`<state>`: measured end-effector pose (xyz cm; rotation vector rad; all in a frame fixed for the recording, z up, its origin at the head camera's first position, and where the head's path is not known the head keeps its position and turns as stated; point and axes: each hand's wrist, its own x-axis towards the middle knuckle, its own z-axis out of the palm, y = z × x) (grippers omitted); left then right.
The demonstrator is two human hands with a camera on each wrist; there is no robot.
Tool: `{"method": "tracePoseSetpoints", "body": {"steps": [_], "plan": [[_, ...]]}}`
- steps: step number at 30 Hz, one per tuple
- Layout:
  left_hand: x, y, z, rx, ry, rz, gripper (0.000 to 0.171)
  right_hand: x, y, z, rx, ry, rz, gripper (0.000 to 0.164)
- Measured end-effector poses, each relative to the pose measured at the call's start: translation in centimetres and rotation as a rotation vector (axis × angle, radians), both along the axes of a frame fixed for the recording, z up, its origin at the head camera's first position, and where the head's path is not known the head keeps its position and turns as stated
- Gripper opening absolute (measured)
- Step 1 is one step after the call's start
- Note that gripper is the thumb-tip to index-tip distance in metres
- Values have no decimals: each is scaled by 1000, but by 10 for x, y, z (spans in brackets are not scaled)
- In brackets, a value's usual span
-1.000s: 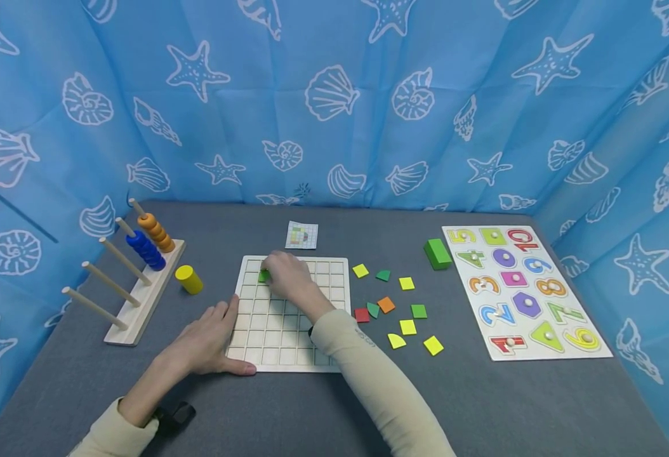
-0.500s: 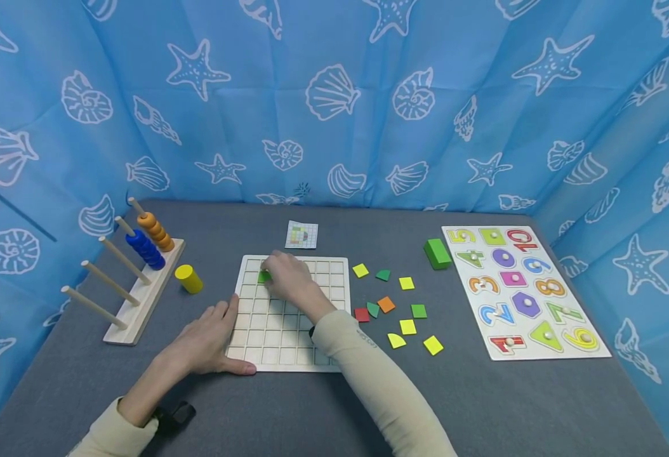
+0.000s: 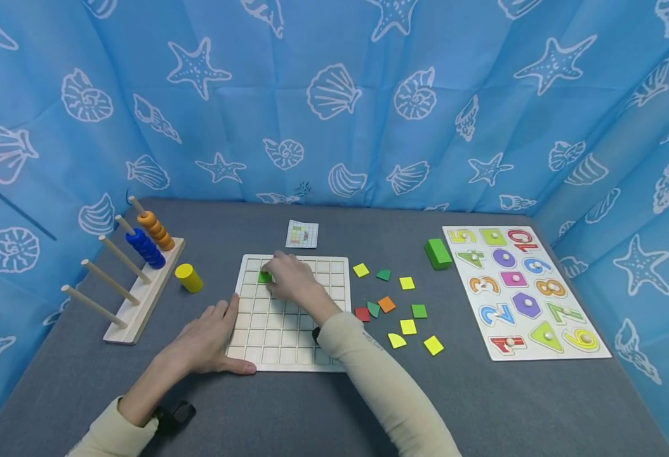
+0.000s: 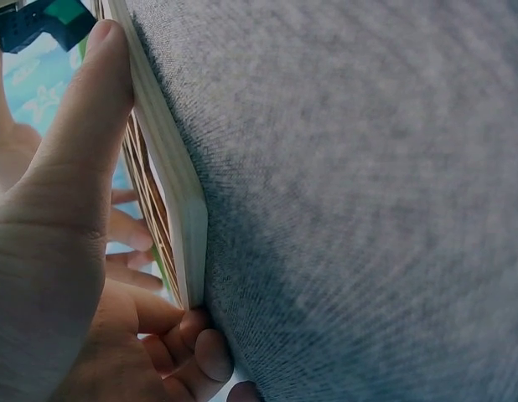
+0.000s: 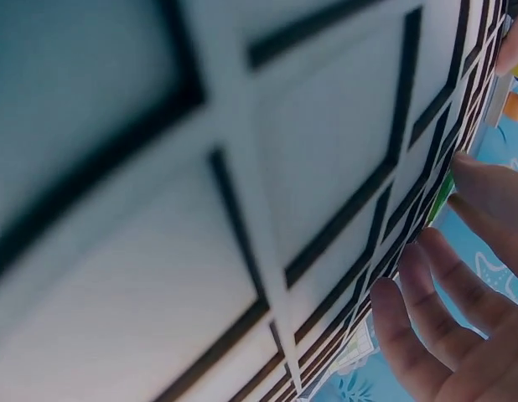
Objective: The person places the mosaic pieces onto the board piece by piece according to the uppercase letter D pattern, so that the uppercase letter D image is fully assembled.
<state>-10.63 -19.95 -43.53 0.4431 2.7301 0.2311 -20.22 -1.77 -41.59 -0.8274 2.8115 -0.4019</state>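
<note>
A pale wooden grid board (image 3: 274, 339) lies flat on the table in front of me. My left hand (image 3: 209, 336) holds its near left corner, thumb along the front edge and fingers at the left side; the left wrist view shows the thumb (image 4: 91, 109) against the board's rim (image 4: 188, 213). My right hand (image 3: 294, 279) is over the board's upper left cells, its fingertips at a green square tile (image 3: 264, 277) in a cell. In the right wrist view the thumb and fingers (image 5: 435, 318) are fairly straight beside the green tile (image 5: 442, 198), which is mostly hidden.
Right of the board lie several loose tiles, including a yellow one (image 3: 408, 327) and an orange one (image 3: 387, 304). A pattern card (image 3: 302, 234) is behind. A peg stand (image 3: 148, 289), yellow cylinder (image 3: 188, 278), green block (image 3: 437, 254) and number puzzle (image 3: 485, 330) surround the area.
My right hand has shifted slightly to the right, and a little more of the green tile shows. My left hand and the board have stayed put.
</note>
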Motion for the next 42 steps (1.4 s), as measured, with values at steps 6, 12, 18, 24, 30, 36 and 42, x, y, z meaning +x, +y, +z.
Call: {"method": "tracePoseSetpoints", "body": {"steps": [6,12,18,24,30,36,42], "plan": [[1,0,1,1,-10,4,146,5,4,5,-9,-34,-13,39],[0,1,1,-2,-7,-4,146,11,14,13,-34,-46,-20,39],[1,0,1,-5,-1,-6,145,15,30,20,-66,-62,-24,39],[0,0,2,-4,-2,-12,145,24,49,22,-83,-46,-29,39],[0,1,2,5,-6,-8,145,35,72,24,-98,4,-14,37],[0,1,1,-5,-9,1,146,48,101,24,-71,64,-32,35],[0,0,-1,1,-2,-1,146,59,135,24,-45,100,-52,36]]}}
